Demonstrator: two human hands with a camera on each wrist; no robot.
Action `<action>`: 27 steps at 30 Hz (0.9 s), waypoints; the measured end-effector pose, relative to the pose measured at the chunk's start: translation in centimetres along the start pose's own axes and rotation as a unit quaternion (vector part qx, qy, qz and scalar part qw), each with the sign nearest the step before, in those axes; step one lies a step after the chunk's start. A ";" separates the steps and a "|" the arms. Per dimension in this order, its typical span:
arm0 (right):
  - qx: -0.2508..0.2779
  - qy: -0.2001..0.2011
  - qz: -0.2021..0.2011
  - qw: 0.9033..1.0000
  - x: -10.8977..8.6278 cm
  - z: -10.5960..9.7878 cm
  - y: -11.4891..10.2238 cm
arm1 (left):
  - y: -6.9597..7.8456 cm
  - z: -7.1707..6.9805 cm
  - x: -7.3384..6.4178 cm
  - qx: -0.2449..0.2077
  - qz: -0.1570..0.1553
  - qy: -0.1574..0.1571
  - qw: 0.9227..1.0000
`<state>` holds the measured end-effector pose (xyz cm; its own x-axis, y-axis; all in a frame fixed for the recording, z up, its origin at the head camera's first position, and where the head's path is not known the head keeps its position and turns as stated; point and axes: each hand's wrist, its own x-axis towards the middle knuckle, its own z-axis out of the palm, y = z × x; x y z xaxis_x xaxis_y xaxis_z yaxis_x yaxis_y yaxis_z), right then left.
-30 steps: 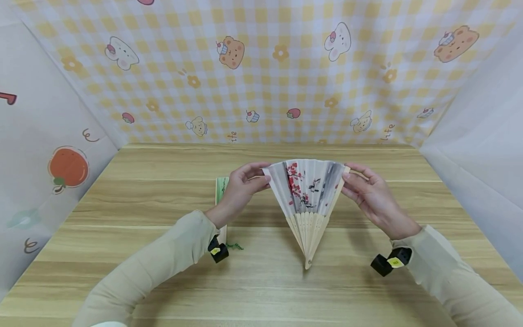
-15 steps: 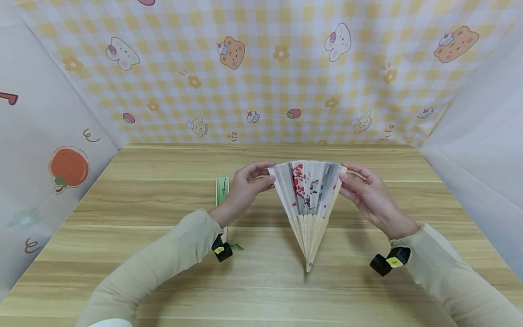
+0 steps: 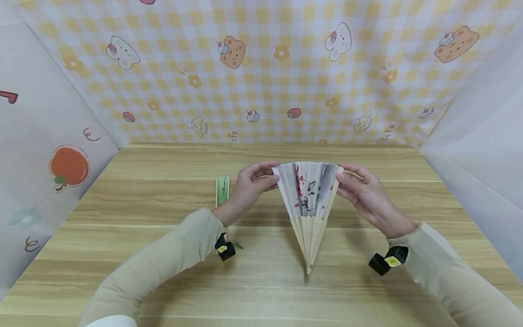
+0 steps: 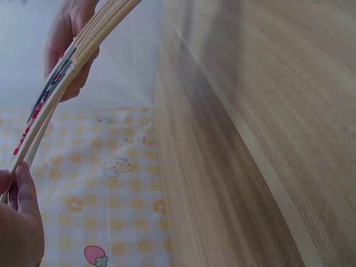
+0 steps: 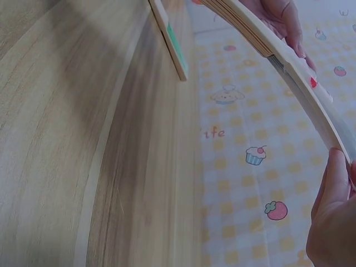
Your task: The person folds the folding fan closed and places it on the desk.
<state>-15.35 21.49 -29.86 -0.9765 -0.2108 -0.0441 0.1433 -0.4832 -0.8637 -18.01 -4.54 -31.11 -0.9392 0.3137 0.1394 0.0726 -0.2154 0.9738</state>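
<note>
A partly spread folding fan (image 3: 308, 190) hangs between my hands, its pale pleated leaf printed with red blossoms and a dark bird. Its bare wooden ribs meet at a pivot pointing toward me. With thumb and fingers, my left hand (image 3: 255, 184) pinches the upper left corner of the leaf. On the opposite side my right hand (image 3: 363, 188) pinches the upper end of the wooden outer rib. Seen edge-on in the left wrist view, the fan (image 4: 69, 72) bows in a curve. The right wrist view shows the same bend in the outer rib (image 5: 300, 78).
Left of the fan, a second, folded fan with a green leaf (image 3: 222, 190) lies on the wooden table (image 3: 261, 295), partly hidden by my left forearm. A green tassel (image 3: 239, 245) trails from its near end. A yellow checked cloth (image 3: 261, 91) hangs behind the table.
My hands have come closer together, the left moving right and the right slightly left. The fan has narrowed, its pleats bunching up, and its pivot has shifted slightly toward me.
</note>
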 end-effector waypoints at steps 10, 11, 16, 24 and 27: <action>-0.002 -0.005 0.005 1.000 0.0 0.2 0.2 | -0.1 0.3 0.0 0.007 -0.005 -0.002 1.000; -0.004 -0.005 0.006 1.000 0.0 0.3 0.2 | 0.0 0.3 0.0 0.006 -0.005 -0.002 1.000; -0.009 -0.001 0.009 1.000 0.1 0.4 0.1 | -0.1 0.4 0.0 0.001 -0.009 0.001 1.000; -0.012 -0.005 0.009 1.000 0.0 0.5 0.1 | -0.2 0.6 0.0 0.004 -0.012 -0.004 1.000; -0.010 -0.009 0.009 1.000 -0.1 0.6 0.1 | -0.2 0.7 -0.1 0.004 -0.015 -0.002 1.000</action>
<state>-15.14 20.95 -29.70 -0.9706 -0.2350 -0.0516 0.1582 -0.4619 -0.8727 -17.74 -3.90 -31.18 -0.9398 0.3237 0.1100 0.0466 -0.1977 0.9792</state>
